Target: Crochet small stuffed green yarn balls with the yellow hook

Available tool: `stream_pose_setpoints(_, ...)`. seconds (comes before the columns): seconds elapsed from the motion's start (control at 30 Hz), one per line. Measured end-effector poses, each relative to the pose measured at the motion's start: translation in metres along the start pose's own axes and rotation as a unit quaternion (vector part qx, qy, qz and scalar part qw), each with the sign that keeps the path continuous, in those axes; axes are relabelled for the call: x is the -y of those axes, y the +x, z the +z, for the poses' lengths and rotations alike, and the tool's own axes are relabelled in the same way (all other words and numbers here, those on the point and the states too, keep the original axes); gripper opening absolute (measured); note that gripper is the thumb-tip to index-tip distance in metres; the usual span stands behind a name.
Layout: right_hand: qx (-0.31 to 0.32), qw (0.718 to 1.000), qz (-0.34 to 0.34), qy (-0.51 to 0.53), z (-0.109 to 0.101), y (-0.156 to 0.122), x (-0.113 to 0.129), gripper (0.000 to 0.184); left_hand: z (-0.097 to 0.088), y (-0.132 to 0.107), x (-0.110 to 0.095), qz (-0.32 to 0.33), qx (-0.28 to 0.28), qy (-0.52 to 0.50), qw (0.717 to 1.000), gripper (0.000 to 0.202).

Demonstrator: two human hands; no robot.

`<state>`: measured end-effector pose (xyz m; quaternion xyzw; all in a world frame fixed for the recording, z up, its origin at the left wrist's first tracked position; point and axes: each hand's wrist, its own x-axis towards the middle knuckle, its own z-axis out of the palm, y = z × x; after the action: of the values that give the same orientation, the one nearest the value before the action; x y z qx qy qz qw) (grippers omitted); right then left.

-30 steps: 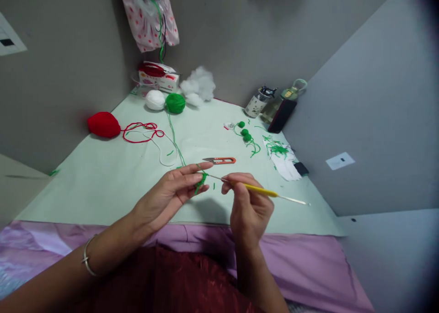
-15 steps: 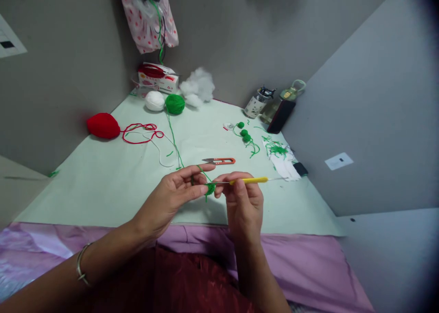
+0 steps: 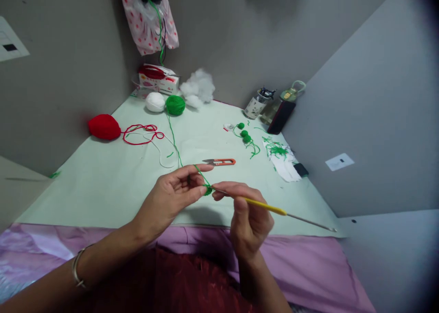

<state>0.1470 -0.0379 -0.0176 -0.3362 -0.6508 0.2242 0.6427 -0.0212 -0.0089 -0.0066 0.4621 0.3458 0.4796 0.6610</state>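
Observation:
Between thumb and fingers, my left hand (image 3: 174,192) pinches a small green crochet piece (image 3: 207,190). Green yarn (image 3: 173,137) runs from the green ball (image 3: 175,105) over my left forefinger, which is stretched out, down to the piece. My right hand (image 3: 252,217) grips a crochet hook (image 3: 267,206) by its yellow handle. One metal end of the hook meets the crochet piece; the other sticks out low to the right. Just beyond my fingers lie orange thread snips (image 3: 224,161) on the table.
On the left are a red yarn ball (image 3: 104,127) and loose red yarn. At the back stand a white yarn ball (image 3: 155,102), a box (image 3: 164,82), white stuffing (image 3: 198,89), a pen holder (image 3: 255,103) and a phone (image 3: 281,116). Small green balls (image 3: 245,135) and yarn scraps (image 3: 278,151) lie right.
My right hand has moved slightly down and right. The hook has tilted, so its free end now points down to the right. The left hand still pinches the crochet piece.

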Motion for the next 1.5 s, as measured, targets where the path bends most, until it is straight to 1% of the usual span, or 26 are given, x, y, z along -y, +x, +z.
stream_pose_setpoints(0.07, -0.004, 1.000, 0.003, 0.001, 0.000, 0.000, -0.001, 0.028, 0.000, 0.000, -0.001, 0.000, -0.001, 0.005, 1.000, 0.036)
stream_pose_setpoints(0.13, 0.009, 1.000, -0.005, -0.012, -0.001, 0.001, -0.002, 0.029, 0.000, 0.000, -0.002, -0.002, -0.009, 0.009, 1.000, 0.035)
stream_pose_setpoints(0.23, 0.044, 0.997, -0.042, -0.050, -0.002, 0.001, -0.004, 0.030, 0.001, -0.001, -0.004, 0.000, -0.027, 0.015, 1.000, 0.034)
stream_pose_setpoints(0.33, 0.057, 0.988, -0.096, -0.110, -0.002, -0.002, -0.006, 0.031, 0.004, -0.002, -0.004, 0.017, -0.050, 0.021, 0.998, 0.035)
stream_pose_setpoints(0.37, 0.057, 0.981, -0.118, -0.146, -0.001, -0.004, -0.007, 0.032, 0.005, -0.003, -0.004, 0.023, -0.055, 0.019, 0.998, 0.039)
stream_pose_setpoints(0.43, 0.059, 0.956, -0.161, -0.240, 0.001, -0.008, -0.010, 0.038, 0.007, -0.003, -0.003, 0.012, -0.055, -0.005, 0.998, 0.048)
stream_pose_setpoints(0.5, 0.050, 0.932, -0.186, -0.306, 0.004, -0.011, -0.011, 0.043, 0.008, -0.002, -0.001, -0.043, -0.030, -0.070, 0.996, 0.054)
stream_pose_setpoints(0.53, 0.039, 0.933, -0.186, -0.306, 0.006, -0.011, -0.012, 0.041, 0.007, -0.001, 0.000, -0.082, -0.014, -0.113, 0.990, 0.055)
stream_pose_setpoints(0.57, 0.025, 0.944, -0.169, -0.283, 0.006, -0.009, -0.011, 0.038, 0.006, 0.000, 0.000, -0.115, 0.000, -0.153, 0.981, 0.054)
stream_pose_setpoints(0.63, -0.015, 0.979, -0.094, -0.181, 0.007, -0.005, -0.010, 0.032, 0.004, 0.002, -0.001, -0.149, 0.014, -0.200, 0.968, 0.049)
stream_pose_setpoints(0.67, -0.039, 0.991, -0.044, -0.118, 0.007, -0.002, -0.008, 0.029, 0.003, 0.002, -0.002, -0.146, 0.012, -0.200, 0.969, 0.047)
stream_pose_setpoints(0.73, -0.067, 0.997, 0.040, 0.000, 0.007, 0.004, -0.006, 0.024, 0.002, 0.002, -0.004, -0.120, 0.006, -0.165, 0.979, 0.047)
stream_pose_setpoints(0.8, -0.064, 0.991, 0.087, 0.077, 0.008, 0.007, -0.005, 0.021, 0.003, 0.001, -0.005, -0.092, 0.002, -0.126, 0.988, 0.047)
stream_pose_setpoints(0.87, -0.045, 0.986, 0.112, 0.113, 0.009, 0.007, -0.006, 0.019, 0.003, 0.001, -0.005, -0.073, 0.002, -0.100, 0.992, 0.046)
stream_pose_setpoints(0.93, -0.046, 0.986, 0.120, 0.110, 0.009, 0.006, -0.007, 0.019, 0.002, 0.002, -0.005, -0.065, 0.000, -0.085, 0.994, 0.046)
stream_pose_setpoints(1.03, -0.066, 0.985, 0.122, 0.099, 0.005, 0.005, -0.006, 0.019, -0.002, 0.003, -0.006, -0.058, -0.008, -0.068, 0.996, 0.044)
stream_pose_setpoints(1.2, -0.062, 0.974, 0.152, 0.157, 0.002, 0.009, -0.003, 0.017, -0.003, 0.000, -0.005, -0.041, -0.008, -0.056, 0.998, 0.037)
stream_pose_setpoints(1.23, -0.057, 0.974, 0.151, 0.160, 0.003, 0.010, -0.003, 0.016, -0.002, -0.001, -0.005, -0.033, -0.008, -0.059, 0.998, 0.038)
stream_pose_setpoints(1.3, -0.044, 0.982, 0.130, 0.129, 0.005, 0.010, -0.003, 0.015, 0.000, -0.002, -0.002, -0.030, 0.010, -0.057, 0.998, 0.041)
stream_pose_setpoints(1.37, -0.024, 0.994, 0.092, 0.060, 0.007, 0.008, -0.004, 0.017, 0.003, -0.002, 0.000, -0.030, 0.020, -0.057, 0.998, 0.042)
stream_pose_setpoints(1.43, -0.002, 0.999, 0.046, -0.009, 0.008, 0.004, -0.005, 0.023, 0.005, -0.002, 0.002, -0.025, 0.007, -0.054, 0.998, 0.040)
stream_pose_setpoints(1.5, 0.010, 0.997, -0.004, -0.075, 0.008, -0.002, -0.006, 0.031, 0.007, -0.001, 0.004, -0.015, -0.014, -0.062, 0.998, 0.039)
